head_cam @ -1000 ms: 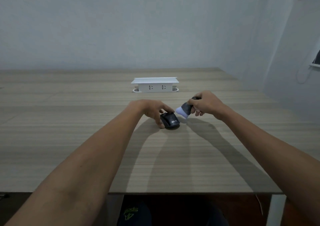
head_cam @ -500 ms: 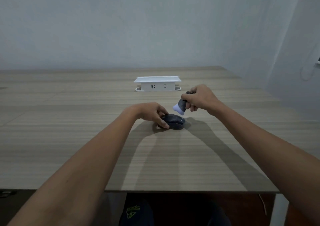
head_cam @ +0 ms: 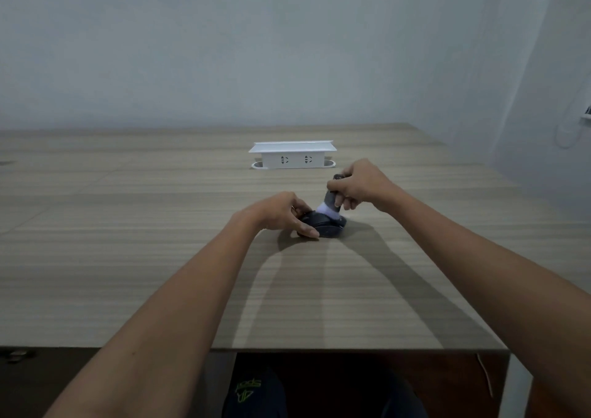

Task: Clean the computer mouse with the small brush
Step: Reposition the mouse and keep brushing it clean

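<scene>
A black computer mouse (head_cam: 327, 227) lies flat on the wooden table (head_cam: 160, 257), near its middle. My left hand (head_cam: 283, 214) grips the mouse's left side, thumb in front, and hides part of it. My right hand (head_cam: 358, 185) is closed around the dark grey handle of a small brush (head_cam: 329, 201). The brush points down and left, and its white bristles rest on the top of the mouse.
A white pop-up socket box (head_cam: 292, 155) with two outlets stands behind the hands, towards the wall. The table's near edge runs across the bottom of the view, with dark floor and clothing below it. A wall corner rises at the right.
The brush has swung from the mouse's right side up and over, and its bristles now touch the top. My left hand shifted to the mouse's left side.
</scene>
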Demonstrator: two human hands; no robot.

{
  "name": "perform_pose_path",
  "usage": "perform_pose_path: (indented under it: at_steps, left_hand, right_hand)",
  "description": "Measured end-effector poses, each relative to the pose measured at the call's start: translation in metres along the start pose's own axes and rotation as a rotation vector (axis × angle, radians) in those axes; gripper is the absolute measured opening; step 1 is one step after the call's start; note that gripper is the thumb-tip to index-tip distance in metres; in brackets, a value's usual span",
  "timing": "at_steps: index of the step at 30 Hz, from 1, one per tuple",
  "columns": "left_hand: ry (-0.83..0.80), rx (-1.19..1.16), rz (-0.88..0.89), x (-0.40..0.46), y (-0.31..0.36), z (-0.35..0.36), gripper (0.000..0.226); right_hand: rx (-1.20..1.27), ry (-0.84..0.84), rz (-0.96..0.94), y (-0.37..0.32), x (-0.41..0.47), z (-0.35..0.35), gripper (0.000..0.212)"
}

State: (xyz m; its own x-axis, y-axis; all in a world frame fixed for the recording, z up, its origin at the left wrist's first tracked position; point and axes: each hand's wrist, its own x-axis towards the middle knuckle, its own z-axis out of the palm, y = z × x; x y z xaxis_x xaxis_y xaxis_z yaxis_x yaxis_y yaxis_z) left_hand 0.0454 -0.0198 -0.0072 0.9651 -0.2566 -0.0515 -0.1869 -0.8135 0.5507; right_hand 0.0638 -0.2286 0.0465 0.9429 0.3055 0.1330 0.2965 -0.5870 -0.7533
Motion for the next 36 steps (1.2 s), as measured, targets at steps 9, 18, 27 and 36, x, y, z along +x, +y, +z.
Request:
perform_pose_path:
  at_steps: [9,18,27,36]
  left_hand:
    - [0.024,0.017,0.019,-0.003,0.004,0.001,0.052]
    - [0.028,-0.006,0.026,-0.003,0.003,0.004,0.047]
    - [0.032,-0.02,0.001,-0.004,0.006,0.006,0.054]
    - [0.084,0.004,-0.017,-0.006,0.011,0.011,0.046]
  right_hand:
    - [0.15,-0.024,0.076,-0.003,-0.002,-0.002,0.021]
    - [0.087,-0.015,0.02,-0.001,-0.007,-0.007,0.022]
    - [-0.058,0.053,-0.124,0.008,-0.02,-0.011,0.019]
    - [-0.074,0.084,-0.198,0.016,-0.026,-0.007,0.015]
